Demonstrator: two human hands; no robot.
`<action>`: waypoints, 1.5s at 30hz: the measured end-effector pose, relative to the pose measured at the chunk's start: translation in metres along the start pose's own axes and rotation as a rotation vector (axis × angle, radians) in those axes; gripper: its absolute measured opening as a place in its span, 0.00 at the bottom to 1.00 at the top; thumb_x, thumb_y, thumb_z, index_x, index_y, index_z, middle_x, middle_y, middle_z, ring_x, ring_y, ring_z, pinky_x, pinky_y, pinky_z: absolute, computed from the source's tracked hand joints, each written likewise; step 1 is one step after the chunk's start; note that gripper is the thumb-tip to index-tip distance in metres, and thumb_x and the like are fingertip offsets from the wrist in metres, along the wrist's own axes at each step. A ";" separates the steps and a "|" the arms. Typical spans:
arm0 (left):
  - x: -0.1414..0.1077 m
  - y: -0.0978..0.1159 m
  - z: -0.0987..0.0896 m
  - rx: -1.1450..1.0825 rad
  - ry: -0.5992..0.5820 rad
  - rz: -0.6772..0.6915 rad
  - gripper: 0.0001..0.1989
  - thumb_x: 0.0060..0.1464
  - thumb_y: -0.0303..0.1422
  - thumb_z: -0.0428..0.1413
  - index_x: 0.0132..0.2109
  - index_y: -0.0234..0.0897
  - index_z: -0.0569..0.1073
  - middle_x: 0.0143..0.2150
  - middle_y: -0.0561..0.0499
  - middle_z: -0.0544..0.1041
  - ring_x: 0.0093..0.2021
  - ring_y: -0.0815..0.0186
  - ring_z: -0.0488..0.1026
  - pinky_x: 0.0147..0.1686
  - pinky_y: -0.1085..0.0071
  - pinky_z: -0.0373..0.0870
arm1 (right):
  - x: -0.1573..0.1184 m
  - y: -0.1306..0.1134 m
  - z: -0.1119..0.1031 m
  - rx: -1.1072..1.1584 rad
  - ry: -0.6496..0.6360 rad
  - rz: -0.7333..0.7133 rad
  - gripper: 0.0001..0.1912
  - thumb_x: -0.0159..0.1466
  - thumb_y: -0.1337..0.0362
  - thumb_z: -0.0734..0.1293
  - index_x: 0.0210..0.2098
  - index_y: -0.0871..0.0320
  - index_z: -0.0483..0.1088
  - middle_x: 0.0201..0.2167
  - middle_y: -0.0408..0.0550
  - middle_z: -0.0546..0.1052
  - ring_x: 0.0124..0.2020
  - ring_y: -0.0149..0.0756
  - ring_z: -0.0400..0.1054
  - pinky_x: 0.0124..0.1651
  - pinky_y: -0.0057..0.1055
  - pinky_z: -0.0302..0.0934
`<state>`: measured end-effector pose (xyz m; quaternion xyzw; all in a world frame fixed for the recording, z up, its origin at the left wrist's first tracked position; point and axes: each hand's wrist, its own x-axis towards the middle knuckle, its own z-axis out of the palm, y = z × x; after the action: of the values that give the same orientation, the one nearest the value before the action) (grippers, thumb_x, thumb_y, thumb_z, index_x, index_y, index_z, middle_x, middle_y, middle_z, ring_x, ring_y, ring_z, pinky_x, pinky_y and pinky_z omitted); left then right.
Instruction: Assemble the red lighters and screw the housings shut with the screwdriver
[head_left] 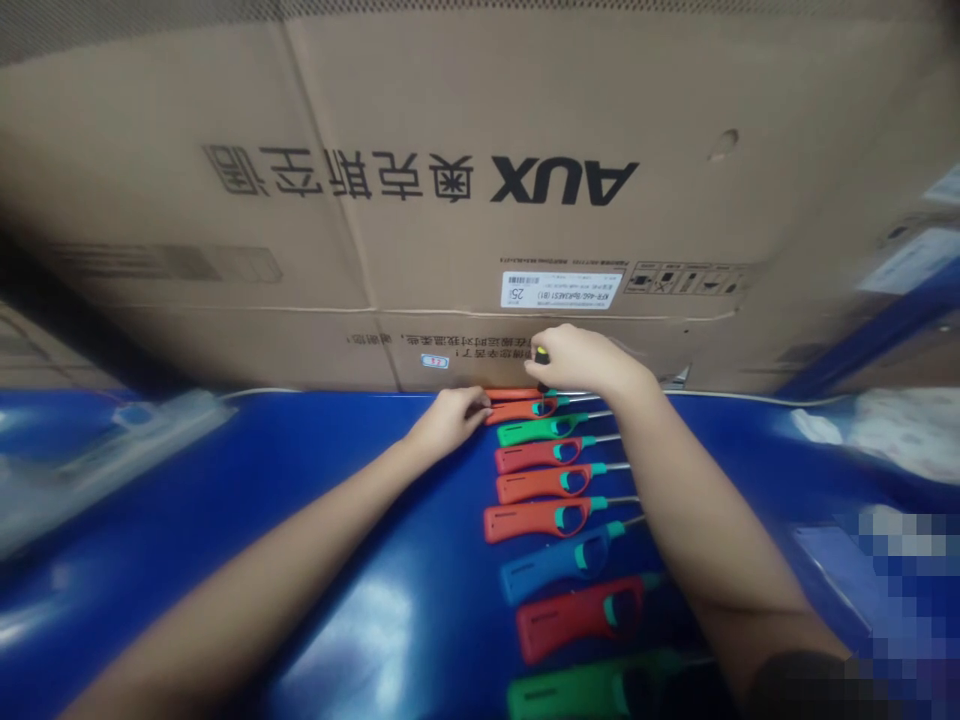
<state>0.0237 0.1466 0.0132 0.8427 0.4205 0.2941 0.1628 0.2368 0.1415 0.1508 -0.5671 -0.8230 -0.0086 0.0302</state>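
A row of long-necked gas lighters runs away from me across the blue table. My right hand (577, 360) is closed round a screwdriver (541, 356) with a black and yellow handle, held upright with its shaft pointing down at the trigger end of an orange lighter (514, 412). At that lighter's handle end, my left hand (456, 414) pinches it between thumb and fingers. Just behind lies another orange lighter (510, 394), against the cardboard. Nearer me are a green lighter (525, 431), a red lighter (529, 457) and a blue lighter (547, 572), among several others.
A large cardboard wall (420, 240) with upside-down print stands along the back of the blue table (360, 560). Clear plastic wrapping (135, 470) lies on the left. At the right are a white patterned bag or cloth (907, 425) and a blurred flat bluish item (832, 570).
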 end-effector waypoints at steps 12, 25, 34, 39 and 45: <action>0.023 0.014 -0.019 0.420 -0.283 0.245 0.05 0.61 0.26 0.53 0.37 0.35 0.73 0.36 0.44 0.76 0.32 0.60 0.75 0.35 0.68 0.70 | 0.003 0.002 0.004 0.025 -0.016 -0.017 0.12 0.62 0.60 0.61 0.34 0.59 0.75 0.35 0.57 0.81 0.31 0.43 0.73 0.28 0.33 0.55; 0.031 0.021 -0.022 0.709 -0.345 0.380 0.12 0.65 0.30 0.48 0.39 0.31 0.75 0.38 0.37 0.78 0.34 0.55 0.76 0.32 0.64 0.67 | 0.004 0.000 0.006 0.015 -0.042 -0.038 0.14 0.62 0.61 0.62 0.38 0.61 0.76 0.36 0.58 0.81 0.32 0.41 0.73 0.28 0.32 0.54; 0.031 0.020 -0.020 0.789 -0.395 0.410 0.10 0.62 0.27 0.49 0.41 0.30 0.74 0.38 0.39 0.78 0.34 0.55 0.77 0.30 0.64 0.68 | 0.006 0.001 0.005 0.005 -0.073 -0.024 0.16 0.62 0.61 0.61 0.41 0.62 0.77 0.39 0.59 0.81 0.33 0.42 0.73 0.30 0.32 0.55; 0.032 0.022 -0.023 0.811 -0.384 0.409 0.13 0.65 0.30 0.45 0.40 0.31 0.74 0.38 0.39 0.78 0.36 0.55 0.77 0.32 0.63 0.69 | 0.006 0.001 0.006 0.003 -0.079 -0.023 0.16 0.63 0.60 0.61 0.41 0.62 0.76 0.39 0.59 0.81 0.33 0.41 0.73 0.31 0.32 0.56; 0.031 0.024 -0.025 0.801 -0.400 0.421 0.09 0.60 0.29 0.50 0.44 0.33 0.73 0.40 0.41 0.78 0.35 0.55 0.77 0.31 0.64 0.68 | 0.008 0.003 0.008 0.007 -0.079 -0.027 0.16 0.62 0.61 0.61 0.41 0.62 0.77 0.39 0.60 0.81 0.32 0.40 0.72 0.30 0.32 0.55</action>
<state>0.0367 0.1578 0.0562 0.9456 0.2819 -0.0316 -0.1594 0.2363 0.1501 0.1434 -0.5558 -0.8312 0.0163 -0.0005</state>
